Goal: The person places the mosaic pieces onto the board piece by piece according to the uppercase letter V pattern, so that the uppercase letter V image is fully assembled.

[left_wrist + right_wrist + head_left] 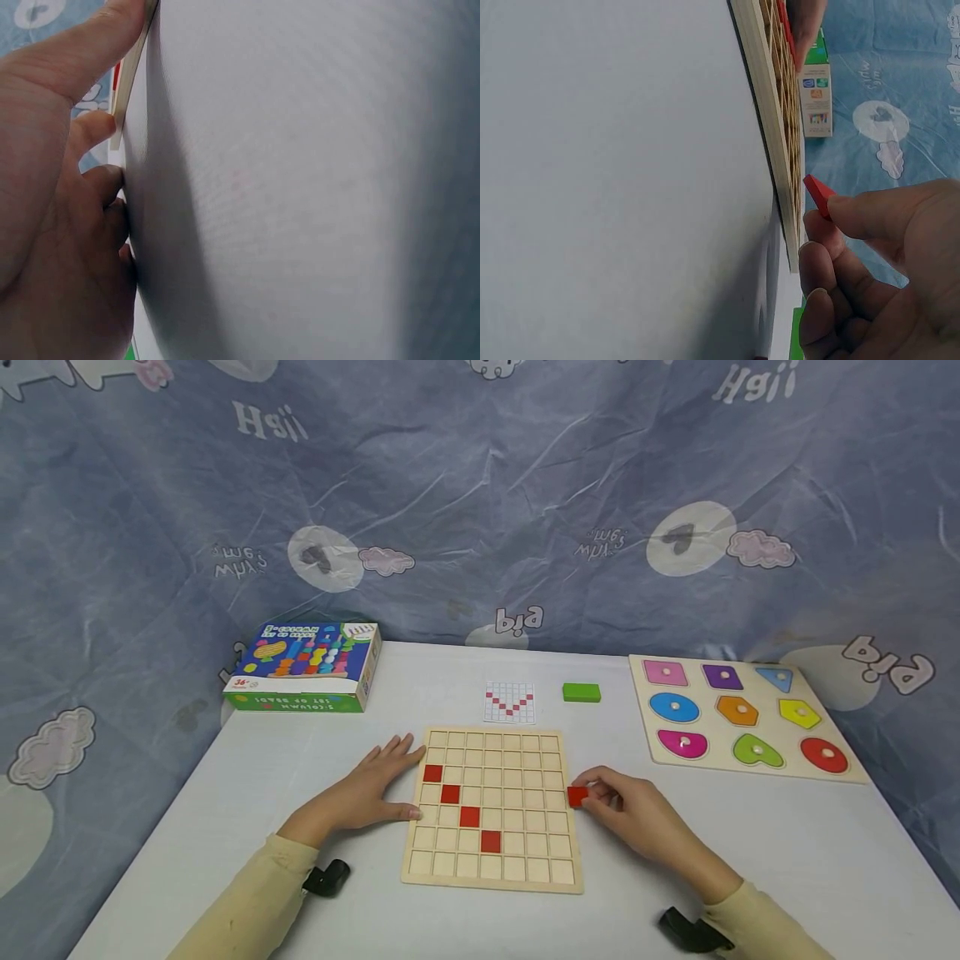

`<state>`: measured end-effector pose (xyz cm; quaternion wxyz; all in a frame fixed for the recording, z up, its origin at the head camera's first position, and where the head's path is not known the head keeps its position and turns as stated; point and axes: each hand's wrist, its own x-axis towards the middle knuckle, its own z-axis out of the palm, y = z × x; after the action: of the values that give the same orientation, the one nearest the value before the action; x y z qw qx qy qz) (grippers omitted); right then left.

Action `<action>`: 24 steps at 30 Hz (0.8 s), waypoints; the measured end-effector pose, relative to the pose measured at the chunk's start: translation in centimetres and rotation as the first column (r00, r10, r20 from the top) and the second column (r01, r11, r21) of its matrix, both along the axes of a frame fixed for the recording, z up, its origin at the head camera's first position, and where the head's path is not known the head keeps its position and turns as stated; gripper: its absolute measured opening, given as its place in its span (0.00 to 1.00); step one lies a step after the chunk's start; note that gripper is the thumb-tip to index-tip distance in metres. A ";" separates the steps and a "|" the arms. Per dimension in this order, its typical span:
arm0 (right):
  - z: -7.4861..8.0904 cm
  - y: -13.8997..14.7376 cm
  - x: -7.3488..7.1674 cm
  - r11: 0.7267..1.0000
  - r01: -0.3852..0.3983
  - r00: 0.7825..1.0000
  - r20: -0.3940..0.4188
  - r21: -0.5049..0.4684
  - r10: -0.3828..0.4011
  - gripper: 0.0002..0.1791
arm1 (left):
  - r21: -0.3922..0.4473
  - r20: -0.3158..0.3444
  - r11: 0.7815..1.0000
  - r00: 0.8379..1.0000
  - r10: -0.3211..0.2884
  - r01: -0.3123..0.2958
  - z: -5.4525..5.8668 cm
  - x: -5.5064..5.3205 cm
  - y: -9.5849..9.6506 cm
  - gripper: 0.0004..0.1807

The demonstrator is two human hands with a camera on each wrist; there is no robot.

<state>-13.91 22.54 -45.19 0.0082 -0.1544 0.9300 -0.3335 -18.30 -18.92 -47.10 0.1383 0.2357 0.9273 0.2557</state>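
Note:
A wooden grid board (495, 860) lies on the white table, with several red tiles set in a diagonal from upper left down to the middle. My left hand (375, 785) lies flat on the table and touches the board's left edge (129, 75), fingers straight. My right hand (615, 806) pinches a red tile (577, 796) just off the board's right edge; in the right wrist view that red tile (817, 193) sits between thumb and fingertips beside the board (769, 112).
A small pattern card (510, 702) and a green block (581, 692) lie behind the board. A colourful toy box (303, 667) stands at the back left. A shape puzzle board (742, 718) with knobbed pieces lies at the right. A printed cloth hangs behind.

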 end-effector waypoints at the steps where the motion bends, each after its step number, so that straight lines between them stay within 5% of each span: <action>1: 0.0 -0.1 0.0 1.000 -0.001 1.000 0.003 0.000 0.001 0.13 | -0.004 -0.002 1.000 1.000 0.001 -0.001 0.0 0.0 0.0 0.56; 24: 0.0 -3.6 1.0 0.998 -0.047 0.998 0.043 -0.031 0.048 0.11 | -0.018 -0.013 1.000 1.000 0.004 -0.004 -0.4 -0.1 0.1 0.56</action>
<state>-12.86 18.94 -45.23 0.0342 -0.1693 0.9206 -0.3503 -18.42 -18.87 -47.46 0.1339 0.2341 0.9310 0.2459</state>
